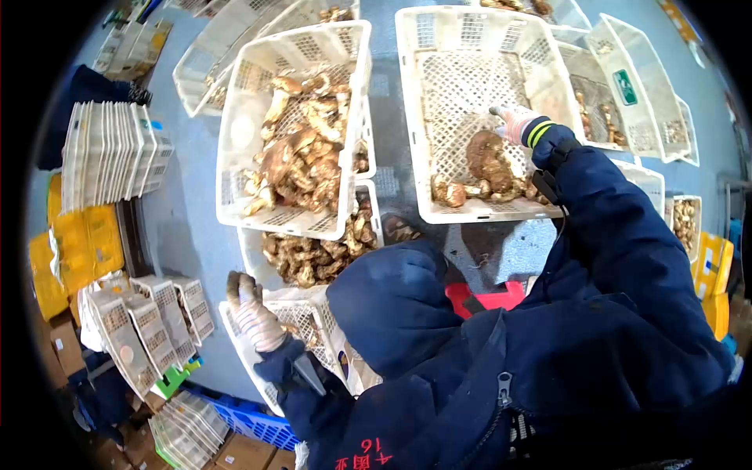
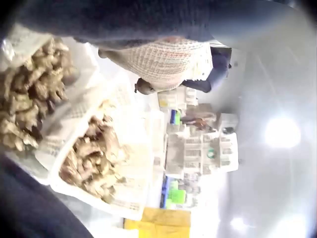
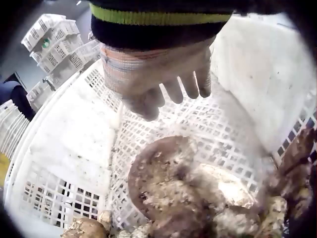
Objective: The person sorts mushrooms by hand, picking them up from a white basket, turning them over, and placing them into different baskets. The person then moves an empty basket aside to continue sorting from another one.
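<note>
My gloved right hand hovers inside the right white crate, above a large brown-capped mushroom. In the right wrist view its grey-tipped fingers are spread and hold nothing, with the mushroom's broad cap below them. Smaller mushrooms lie along the crate's near side. My gloved left hand is held out at the lower left, over the edge of a low crate, its fingers loose and nothing in them. Beside it, a left crate bears a heap of mushrooms.
Another crate of mushrooms sits partly under the left one. Nested crates stand at the far left near yellow boxes. More crates line the right side. A red stool-like object is near my body.
</note>
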Action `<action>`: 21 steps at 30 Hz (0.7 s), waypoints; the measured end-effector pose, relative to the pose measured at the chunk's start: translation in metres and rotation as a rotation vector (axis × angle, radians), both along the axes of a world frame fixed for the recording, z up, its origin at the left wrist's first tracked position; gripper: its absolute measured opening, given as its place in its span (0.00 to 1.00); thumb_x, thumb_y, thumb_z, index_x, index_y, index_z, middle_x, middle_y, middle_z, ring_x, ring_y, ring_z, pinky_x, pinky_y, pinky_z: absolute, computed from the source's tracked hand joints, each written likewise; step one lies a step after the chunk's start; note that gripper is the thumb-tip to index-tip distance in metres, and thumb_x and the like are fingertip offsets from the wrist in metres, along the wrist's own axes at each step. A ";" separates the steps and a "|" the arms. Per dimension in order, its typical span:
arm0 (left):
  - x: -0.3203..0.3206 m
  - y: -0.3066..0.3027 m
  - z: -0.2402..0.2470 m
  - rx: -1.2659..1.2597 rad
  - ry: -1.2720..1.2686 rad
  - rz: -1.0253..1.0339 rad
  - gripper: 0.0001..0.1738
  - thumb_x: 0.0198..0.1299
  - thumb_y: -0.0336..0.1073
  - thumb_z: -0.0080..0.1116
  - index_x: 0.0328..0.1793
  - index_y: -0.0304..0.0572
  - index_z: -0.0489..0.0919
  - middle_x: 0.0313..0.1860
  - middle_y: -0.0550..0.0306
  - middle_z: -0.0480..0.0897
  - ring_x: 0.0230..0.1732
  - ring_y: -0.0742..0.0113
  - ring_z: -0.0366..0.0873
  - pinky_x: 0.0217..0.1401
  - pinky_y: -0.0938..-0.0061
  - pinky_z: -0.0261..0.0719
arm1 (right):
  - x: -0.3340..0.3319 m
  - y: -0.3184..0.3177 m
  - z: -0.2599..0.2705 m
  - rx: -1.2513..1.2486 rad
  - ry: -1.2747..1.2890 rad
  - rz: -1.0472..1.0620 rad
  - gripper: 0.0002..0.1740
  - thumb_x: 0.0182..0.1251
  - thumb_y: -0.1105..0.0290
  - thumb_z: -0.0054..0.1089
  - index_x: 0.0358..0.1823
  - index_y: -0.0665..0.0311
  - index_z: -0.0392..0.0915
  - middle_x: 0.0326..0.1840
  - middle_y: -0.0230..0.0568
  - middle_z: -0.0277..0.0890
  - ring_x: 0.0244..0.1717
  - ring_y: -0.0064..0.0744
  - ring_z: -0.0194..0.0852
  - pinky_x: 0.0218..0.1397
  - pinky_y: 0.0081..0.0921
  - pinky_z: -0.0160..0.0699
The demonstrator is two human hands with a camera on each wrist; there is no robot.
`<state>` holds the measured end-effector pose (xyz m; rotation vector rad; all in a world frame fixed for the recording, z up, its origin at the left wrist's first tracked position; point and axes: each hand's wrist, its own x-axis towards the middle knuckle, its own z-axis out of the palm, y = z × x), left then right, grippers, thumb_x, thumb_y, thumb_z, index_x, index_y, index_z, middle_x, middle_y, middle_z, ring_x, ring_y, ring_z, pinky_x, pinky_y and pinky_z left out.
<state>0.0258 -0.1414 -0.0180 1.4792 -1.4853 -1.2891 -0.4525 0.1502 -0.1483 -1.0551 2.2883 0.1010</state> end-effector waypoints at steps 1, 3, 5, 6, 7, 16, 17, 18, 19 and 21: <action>-0.013 0.004 0.010 -0.024 0.083 -0.032 0.24 0.64 0.38 0.55 0.64 0.35 0.69 0.54 0.51 0.77 0.53 0.67 0.74 0.55 0.74 0.72 | 0.000 0.004 0.005 0.015 -0.027 -0.005 0.32 0.59 0.59 0.54 0.65 0.60 0.66 0.56 0.57 0.74 0.57 0.52 0.72 0.60 0.39 0.70; -0.049 0.020 0.035 -0.050 0.211 -0.199 0.21 0.65 0.36 0.53 0.63 0.36 0.71 0.55 0.51 0.78 0.55 0.65 0.76 0.57 0.71 0.73 | -0.003 0.014 -0.010 0.017 -0.023 0.049 0.36 0.57 0.57 0.55 0.69 0.54 0.61 0.51 0.62 0.76 0.53 0.57 0.75 0.56 0.42 0.73; -0.101 0.052 0.064 -0.015 0.324 -0.374 0.18 0.66 0.33 0.51 0.59 0.34 0.74 0.53 0.48 0.79 0.53 0.63 0.77 0.55 0.71 0.76 | 0.008 0.013 0.000 -0.066 -0.147 0.054 0.38 0.57 0.57 0.55 0.71 0.55 0.57 0.50 0.63 0.76 0.53 0.57 0.74 0.57 0.41 0.72; -0.129 0.070 0.071 0.022 0.384 -0.433 0.18 0.65 0.33 0.51 0.58 0.32 0.74 0.52 0.47 0.79 0.52 0.63 0.78 0.53 0.73 0.77 | 0.013 0.004 0.009 0.015 -0.168 0.047 0.40 0.57 0.56 0.55 0.72 0.56 0.55 0.53 0.63 0.74 0.55 0.57 0.73 0.58 0.41 0.71; -0.155 0.084 0.071 0.083 0.402 -0.529 0.18 0.65 0.33 0.52 0.57 0.31 0.75 0.52 0.47 0.79 0.51 0.63 0.78 0.52 0.74 0.78 | 0.010 0.005 -0.015 -0.055 -0.198 0.023 0.41 0.57 0.54 0.56 0.72 0.57 0.55 0.57 0.62 0.72 0.57 0.56 0.71 0.59 0.40 0.70; -0.251 0.131 -0.015 0.235 0.254 -0.926 0.20 0.66 0.34 0.49 0.58 0.24 0.71 0.50 0.44 0.79 0.53 0.58 0.79 0.57 0.70 0.77 | -0.005 -0.015 -0.059 0.016 -0.401 -0.077 0.50 0.53 0.41 0.60 0.69 0.69 0.57 0.64 0.58 0.67 0.63 0.51 0.67 0.63 0.39 0.67; -0.250 0.130 -0.017 0.355 0.306 -0.856 0.21 0.66 0.35 0.49 0.59 0.24 0.71 0.50 0.43 0.79 0.53 0.58 0.78 0.57 0.70 0.77 | -0.015 -0.014 -0.060 0.069 -0.485 -0.090 0.51 0.53 0.39 0.60 0.69 0.70 0.57 0.63 0.57 0.68 0.64 0.50 0.67 0.63 0.39 0.67; -0.252 0.129 -0.013 0.470 0.359 -0.775 0.21 0.67 0.36 0.50 0.59 0.24 0.71 0.50 0.43 0.80 0.54 0.58 0.78 0.57 0.69 0.76 | -0.015 -0.016 -0.050 0.116 -0.441 -0.026 0.51 0.54 0.36 0.58 0.69 0.69 0.59 0.64 0.58 0.67 0.64 0.51 0.66 0.63 0.38 0.67; -0.252 0.128 -0.016 0.340 0.310 -0.855 0.21 0.67 0.36 0.50 0.59 0.25 0.71 0.51 0.43 0.80 0.54 0.58 0.78 0.57 0.69 0.76 | -0.015 -0.022 -0.046 0.302 -0.449 0.017 0.50 0.55 0.35 0.57 0.68 0.69 0.60 0.65 0.58 0.66 0.64 0.52 0.65 0.64 0.38 0.66; -0.254 0.129 -0.016 0.339 0.280 -0.889 0.21 0.67 0.37 0.50 0.59 0.26 0.72 0.51 0.44 0.80 0.54 0.59 0.78 0.57 0.69 0.76 | -0.010 -0.015 -0.043 0.172 -0.454 0.067 0.51 0.54 0.35 0.57 0.68 0.70 0.60 0.65 0.58 0.65 0.64 0.52 0.65 0.65 0.38 0.65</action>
